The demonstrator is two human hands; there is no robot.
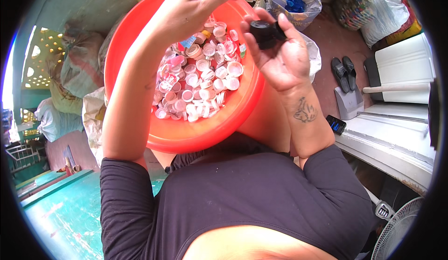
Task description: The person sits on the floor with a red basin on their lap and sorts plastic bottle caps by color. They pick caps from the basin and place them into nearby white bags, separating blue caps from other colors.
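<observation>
A red plastic basin rests over my lap, holding a heap of mostly white and clear plastic bottle caps. Some caps carry scraps of printed wrapper. My right hand is palm up beside the basin's right rim, its fingers curled round black plastic caps. Over the far part of the basin is my left hand, back of the hand upward; its palm is hidden and part of it is cut off by the picture's top edge, so whether it holds anything cannot be told.
Beyond the basin stands a plastic bag of blue caps. Farther right are a bulging sack of mixed-colour caps, black slippers, a grey dustpan and a phone. Filled sacks line the left. A fan stands lower right.
</observation>
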